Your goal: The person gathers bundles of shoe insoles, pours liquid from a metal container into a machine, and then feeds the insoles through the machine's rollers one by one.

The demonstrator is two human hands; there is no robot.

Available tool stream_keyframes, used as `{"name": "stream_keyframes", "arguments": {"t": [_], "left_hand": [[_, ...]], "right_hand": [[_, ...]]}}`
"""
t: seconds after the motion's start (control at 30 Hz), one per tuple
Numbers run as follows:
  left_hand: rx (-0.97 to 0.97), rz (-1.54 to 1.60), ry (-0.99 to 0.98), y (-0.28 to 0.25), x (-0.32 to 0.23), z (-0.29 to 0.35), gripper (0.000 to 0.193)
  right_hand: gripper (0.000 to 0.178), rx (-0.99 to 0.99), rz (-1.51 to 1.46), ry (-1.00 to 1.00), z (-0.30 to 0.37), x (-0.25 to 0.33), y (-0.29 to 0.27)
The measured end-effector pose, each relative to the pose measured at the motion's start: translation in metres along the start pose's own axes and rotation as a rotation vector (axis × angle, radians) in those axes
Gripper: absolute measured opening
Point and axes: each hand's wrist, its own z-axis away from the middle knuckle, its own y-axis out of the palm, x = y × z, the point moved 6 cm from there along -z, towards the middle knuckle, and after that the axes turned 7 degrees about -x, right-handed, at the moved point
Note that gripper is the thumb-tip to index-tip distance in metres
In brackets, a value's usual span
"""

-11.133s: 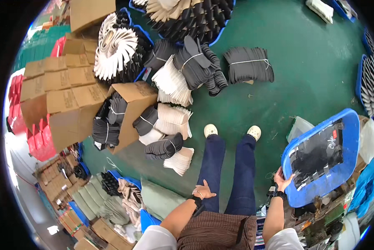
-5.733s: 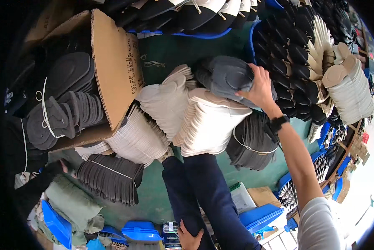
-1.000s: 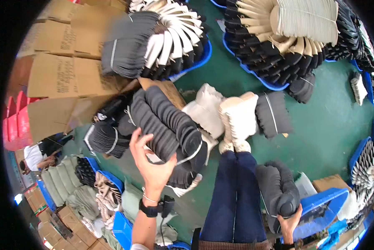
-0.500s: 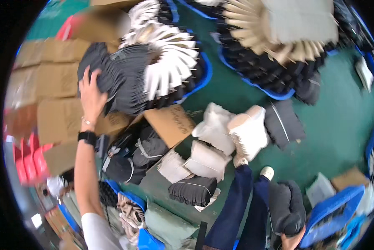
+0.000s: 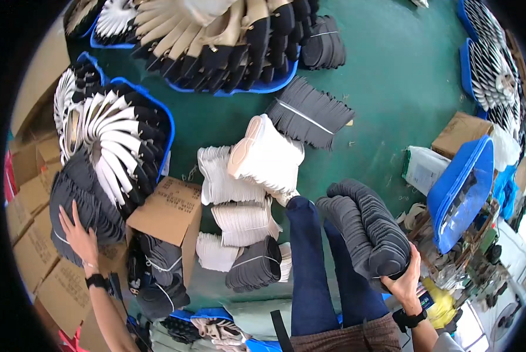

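Note:
My left hand (image 5: 80,236) lies with spread fingers on a thick stack of dark grey insoles (image 5: 75,196). That stack leans against a blue basket (image 5: 168,120) of white and black shoe parts (image 5: 113,135). On the right, my right hand (image 5: 404,280) grips the near end of a long double-row bundle of dark grey insoles (image 5: 365,220), above the floor beside my legs. Its thumb shows at the bundle's end; the other fingers are partly hidden underneath. Near my feet are white insole bundles (image 5: 245,223) and a tied dark grey bundle (image 5: 254,264).
An open carton (image 5: 166,205) holding dark bundles stands between my left arm and the white bundles. Ahead are a tied grey bundle (image 5: 313,114) and a large basket (image 5: 233,91) of beige and black shoe parts. A blue bin (image 5: 463,190) stands tilted at right; stacked cartons (image 5: 52,252) line the left.
The view has shifted, so the scene sits further left. My right hand has raised the dark grey bundle beside my legs. My left hand stays on its insole stack.

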Motion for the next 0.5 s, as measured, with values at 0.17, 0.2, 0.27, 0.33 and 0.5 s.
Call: {"name": "stream_keyframes", "arguments": {"t": [0.17, 0.2, 0.27, 0.33, 0.5], "left_hand": [[0.064, 0.061, -0.069, -0.014, 0.027, 0.019, 0.1], [0.037, 0.044, -0.054, -0.018, 0.021, 0.016, 0.1], [0.067, 0.126, -0.143, -0.032, 0.001, 0.02, 0.097], [0.267, 0.542, -0.266, -0.062, -0.08, 0.023, 0.093], [0.953, 1.3, -0.029, -0.181, -0.343, 0.097, 0.12]], "right_hand": [[0.097, -0.032, -0.056, -0.085, -0.02, 0.006, -0.01], [0.096, -0.057, -0.067, -0.12, -0.026, 0.006, -0.018], [0.096, -0.064, -0.089, -0.151, -0.04, 0.015, -0.029], [0.096, -0.081, -0.091, -0.22, -0.056, 0.019, -0.037], [0.098, -0.013, -0.254, -0.254, -0.103, 0.039, -0.04]]}}
